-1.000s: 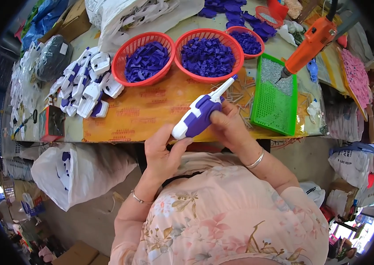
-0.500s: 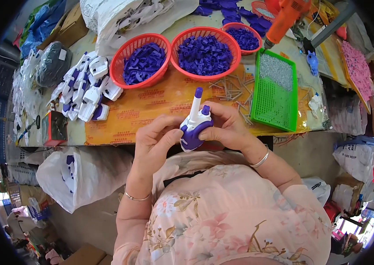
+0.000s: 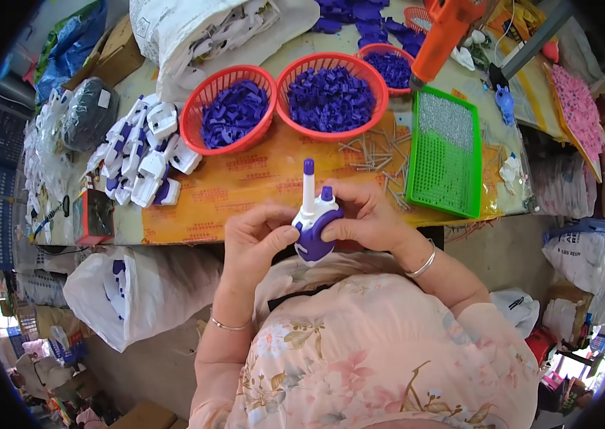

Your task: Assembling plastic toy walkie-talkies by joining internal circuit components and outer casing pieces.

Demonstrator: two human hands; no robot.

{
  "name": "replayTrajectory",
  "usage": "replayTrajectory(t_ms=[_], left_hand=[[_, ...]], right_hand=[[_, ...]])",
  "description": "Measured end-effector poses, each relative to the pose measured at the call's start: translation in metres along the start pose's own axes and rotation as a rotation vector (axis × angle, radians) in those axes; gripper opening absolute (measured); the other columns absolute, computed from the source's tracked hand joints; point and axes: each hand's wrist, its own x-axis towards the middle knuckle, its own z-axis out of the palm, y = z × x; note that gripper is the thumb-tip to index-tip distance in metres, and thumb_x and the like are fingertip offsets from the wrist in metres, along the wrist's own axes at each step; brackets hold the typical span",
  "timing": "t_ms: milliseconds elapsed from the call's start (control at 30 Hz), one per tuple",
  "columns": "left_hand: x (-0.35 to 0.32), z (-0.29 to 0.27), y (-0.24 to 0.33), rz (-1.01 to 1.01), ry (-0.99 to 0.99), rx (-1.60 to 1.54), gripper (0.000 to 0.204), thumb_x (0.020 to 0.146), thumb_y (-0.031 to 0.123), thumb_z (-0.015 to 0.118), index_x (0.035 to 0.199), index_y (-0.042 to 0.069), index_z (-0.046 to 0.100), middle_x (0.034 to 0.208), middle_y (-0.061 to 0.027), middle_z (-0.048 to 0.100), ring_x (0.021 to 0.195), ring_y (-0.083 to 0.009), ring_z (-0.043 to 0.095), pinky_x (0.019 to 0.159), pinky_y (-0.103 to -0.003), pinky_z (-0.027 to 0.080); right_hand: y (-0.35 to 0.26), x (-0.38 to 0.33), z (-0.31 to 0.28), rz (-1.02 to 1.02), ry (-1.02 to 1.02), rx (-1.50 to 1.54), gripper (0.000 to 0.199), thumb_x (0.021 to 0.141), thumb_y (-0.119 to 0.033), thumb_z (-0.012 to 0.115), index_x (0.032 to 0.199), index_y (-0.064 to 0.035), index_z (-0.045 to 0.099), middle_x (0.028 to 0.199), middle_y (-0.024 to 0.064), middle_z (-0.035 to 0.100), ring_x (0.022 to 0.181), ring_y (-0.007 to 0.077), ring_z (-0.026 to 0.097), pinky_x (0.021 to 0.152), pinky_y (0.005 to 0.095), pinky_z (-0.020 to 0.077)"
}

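Note:
Both my hands hold a white-and-purple plastic assembly [image 3: 315,243] just past the table's front edge. A white stem with a purple tip rises from it, and a short purple knob stands beside the stem. My left hand [image 3: 259,232] pinches its left side, thumb on the purple shell. My right hand [image 3: 367,222] wraps the right side, with the thumb pressed on the purple face and the fingers behind. What the fingers touch at the back is hidden.
Red baskets of small purple parts [image 3: 331,94] stand beyond my hands. Right of them lie loose screws [image 3: 377,154] and a green tray [image 3: 445,154] of small metal pieces. An orange power screwdriver [image 3: 445,36] hangs above. White-and-purple shells [image 3: 149,150] are piled at left, near a white sack [image 3: 138,293].
The assembly has tilted so its stem now points more straight away from me. The whole view has shifted slightly, and both hands keep their hold.

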Motion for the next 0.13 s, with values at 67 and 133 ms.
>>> replayTrajectory(t_ms=[67,133], left_hand=[[-0.0012,-0.0008,-0.0038,-0.003,-0.002,0.042,0.019,0.08,-0.002,0.066,0.099,-0.005,0.064,0.089,-0.0058,0.064,0.08,-0.0113,0.06,0.074,-0.024,0.048],[-0.0016,-0.0006,-0.0052,-0.003,0.023,0.061,0.02,0.082,-0.001,0.064,0.101,-0.005,0.064,0.094,-0.0059,0.064,0.083,-0.0115,0.06,0.075,-0.024,0.049]], right_hand=[[0.0057,-0.0013,-0.0018,0.003,0.013,0.02,0.039,0.074,-0.003,0.073,0.111,-0.0015,0.059,0.101,0.0006,0.06,0.095,0.0087,0.055,0.086,0.0253,0.044],[0.0063,-0.0017,-0.0024,0.035,0.044,-0.013,0.038,0.076,-0.003,0.073,0.112,-0.004,0.06,0.103,-0.0003,0.06,0.096,0.009,0.055,0.088,0.0253,0.043]])
